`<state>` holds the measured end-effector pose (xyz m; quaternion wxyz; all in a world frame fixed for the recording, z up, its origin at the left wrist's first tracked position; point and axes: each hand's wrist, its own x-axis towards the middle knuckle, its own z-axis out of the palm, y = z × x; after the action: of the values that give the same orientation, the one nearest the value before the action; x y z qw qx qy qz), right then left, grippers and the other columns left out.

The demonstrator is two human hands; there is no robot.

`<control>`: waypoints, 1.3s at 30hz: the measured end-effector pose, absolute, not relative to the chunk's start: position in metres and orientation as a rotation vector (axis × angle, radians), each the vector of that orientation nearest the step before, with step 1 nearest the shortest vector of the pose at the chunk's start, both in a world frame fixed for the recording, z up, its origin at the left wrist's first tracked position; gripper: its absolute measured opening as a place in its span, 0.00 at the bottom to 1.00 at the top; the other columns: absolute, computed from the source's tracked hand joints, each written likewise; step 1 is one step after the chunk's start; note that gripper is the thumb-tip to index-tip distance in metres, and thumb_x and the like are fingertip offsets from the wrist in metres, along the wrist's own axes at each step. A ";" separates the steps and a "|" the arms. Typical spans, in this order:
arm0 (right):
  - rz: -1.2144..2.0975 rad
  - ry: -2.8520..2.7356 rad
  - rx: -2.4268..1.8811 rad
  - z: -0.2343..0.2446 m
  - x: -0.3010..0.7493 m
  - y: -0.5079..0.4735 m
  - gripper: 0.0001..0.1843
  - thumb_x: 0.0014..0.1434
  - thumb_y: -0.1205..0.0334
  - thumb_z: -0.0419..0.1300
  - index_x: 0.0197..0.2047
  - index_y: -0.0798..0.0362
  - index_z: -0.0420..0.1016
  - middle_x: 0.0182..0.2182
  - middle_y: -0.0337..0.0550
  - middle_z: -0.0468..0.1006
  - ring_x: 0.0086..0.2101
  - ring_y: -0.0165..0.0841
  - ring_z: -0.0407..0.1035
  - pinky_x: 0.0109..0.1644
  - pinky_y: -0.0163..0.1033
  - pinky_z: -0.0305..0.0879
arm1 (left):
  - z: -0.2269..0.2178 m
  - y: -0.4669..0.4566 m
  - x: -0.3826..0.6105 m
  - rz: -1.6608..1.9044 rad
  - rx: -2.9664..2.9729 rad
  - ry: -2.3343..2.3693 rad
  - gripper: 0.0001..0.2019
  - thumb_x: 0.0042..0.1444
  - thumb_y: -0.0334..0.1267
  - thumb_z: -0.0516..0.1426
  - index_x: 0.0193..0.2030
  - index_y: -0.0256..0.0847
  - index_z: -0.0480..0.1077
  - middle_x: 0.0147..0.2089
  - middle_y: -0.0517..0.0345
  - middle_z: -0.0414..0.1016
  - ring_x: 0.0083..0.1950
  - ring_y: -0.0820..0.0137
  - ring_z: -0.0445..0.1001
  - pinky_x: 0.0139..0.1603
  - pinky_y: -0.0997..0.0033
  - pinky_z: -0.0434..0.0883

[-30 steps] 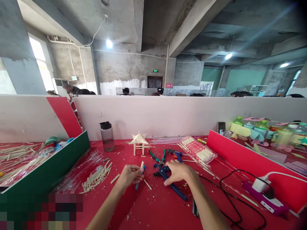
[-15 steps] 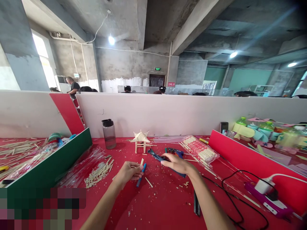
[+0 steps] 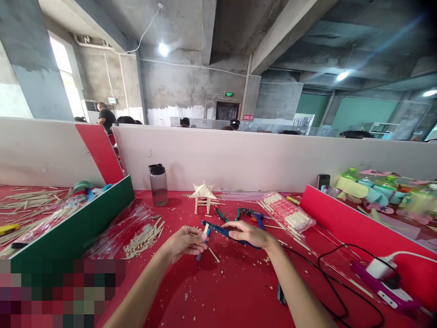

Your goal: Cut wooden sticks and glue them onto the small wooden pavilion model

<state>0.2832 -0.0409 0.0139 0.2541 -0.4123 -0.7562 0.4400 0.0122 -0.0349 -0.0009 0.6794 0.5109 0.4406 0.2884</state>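
My left hand is closed on a short wooden stick and a blue pen, held just above the red table. My right hand grips blue-handled cutters lifted off the table, their tip almost touching the stick. A small wooden stick pavilion stands behind the hands near the white partition.
A grey water bottle stands at the back left. Cut sticks and plastic wrappers lie left, packs of sticks right. Green pliers and another blue tool lie beyond. A black cable runs to a power strip. People work beyond the partition.
My right hand has picked the blue cutters up from the table and swung them left to the stick in my left hand. My left hand has stayed about where it was.
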 end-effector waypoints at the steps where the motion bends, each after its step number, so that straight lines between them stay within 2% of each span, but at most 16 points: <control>1: 1.203 -2.045 -1.121 0.014 0.283 -0.041 0.28 0.59 0.43 0.59 0.57 0.51 0.74 0.46 0.45 0.79 0.48 0.42 0.70 0.53 0.44 0.64 | -0.001 -0.035 0.012 0.641 1.146 0.987 0.19 0.37 0.48 0.72 0.31 0.35 0.78 0.29 0.52 0.82 0.27 0.73 0.76 0.31 0.76 0.70; 7: 1.220 -2.068 -1.063 0.010 0.285 -0.037 0.27 0.60 0.43 0.59 0.55 0.50 0.76 0.44 0.44 0.80 0.47 0.43 0.71 0.53 0.44 0.64 | -0.002 -0.036 0.013 0.612 1.158 0.978 0.19 0.39 0.49 0.71 0.30 0.35 0.79 0.29 0.52 0.81 0.27 0.74 0.75 0.30 0.77 0.70; 18: 1.125 -2.129 -1.096 0.007 0.288 -0.035 0.27 0.60 0.43 0.59 0.55 0.52 0.75 0.44 0.46 0.81 0.45 0.42 0.73 0.50 0.43 0.65 | -0.003 -0.039 0.017 0.635 1.203 1.022 0.22 0.37 0.52 0.71 0.31 0.35 0.79 0.29 0.51 0.81 0.27 0.73 0.75 0.30 0.77 0.70; 25: 1.121 -2.075 -1.125 0.011 0.281 -0.038 0.26 0.60 0.43 0.59 0.54 0.50 0.77 0.45 0.45 0.81 0.47 0.44 0.72 0.53 0.45 0.64 | -0.006 -0.036 0.015 0.684 1.237 1.041 0.22 0.37 0.54 0.70 0.30 0.35 0.78 0.29 0.50 0.82 0.28 0.70 0.77 0.33 0.74 0.72; 39: 1.014 -2.135 -1.109 0.008 0.280 -0.036 0.25 0.60 0.45 0.59 0.53 0.52 0.77 0.46 0.46 0.81 0.48 0.44 0.72 0.54 0.45 0.65 | -0.009 -0.034 0.014 0.644 1.227 1.030 0.21 0.37 0.53 0.71 0.29 0.36 0.78 0.29 0.50 0.82 0.28 0.71 0.76 0.31 0.75 0.70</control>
<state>0.2805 -0.0362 0.0083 0.2625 -0.4098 -0.7891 0.3748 0.0136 -0.0342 -0.0092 0.6498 0.5401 0.4536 0.2834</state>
